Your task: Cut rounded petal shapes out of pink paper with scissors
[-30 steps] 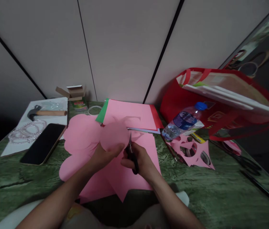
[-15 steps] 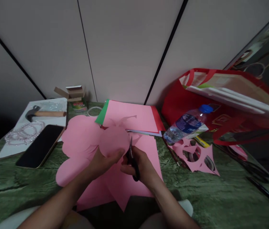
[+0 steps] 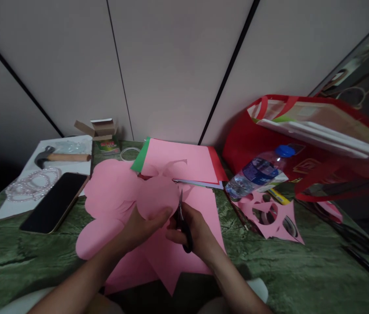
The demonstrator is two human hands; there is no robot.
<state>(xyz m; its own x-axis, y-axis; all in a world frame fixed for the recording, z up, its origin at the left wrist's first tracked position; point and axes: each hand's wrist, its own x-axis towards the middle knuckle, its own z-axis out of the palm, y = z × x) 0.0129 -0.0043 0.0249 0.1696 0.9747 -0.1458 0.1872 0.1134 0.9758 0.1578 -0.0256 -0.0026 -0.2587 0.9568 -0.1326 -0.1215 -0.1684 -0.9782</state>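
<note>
My left hand (image 3: 145, 226) pinches the lower edge of a round pink paper disc (image 3: 156, 196), thumb on top. In my right hand (image 3: 194, 229) is a pair of scissors (image 3: 183, 229) with dark handles, its blades pointing up along the disc's right edge. Below both hands lie larger sheets of pink paper (image 3: 200, 257). Several cut pink rounds (image 3: 110, 187) overlap in a pile left of the disc, and one more pink round (image 3: 97, 237) rests nearer me by my left forearm.
Behind lie stacked pink, green and red sheets (image 3: 181, 157). On the left are a phone (image 3: 55, 203), a hammer (image 3: 66, 156), beads (image 3: 33, 185) and an opened small box (image 3: 105, 139). A water bottle (image 3: 258, 172), pink paper offcuts (image 3: 269, 213) and a red bag (image 3: 243, 135) stand or lie right.
Almost nothing differs. The view has shifted slightly, and both hands keep their hold on the disc and the scissors.
</note>
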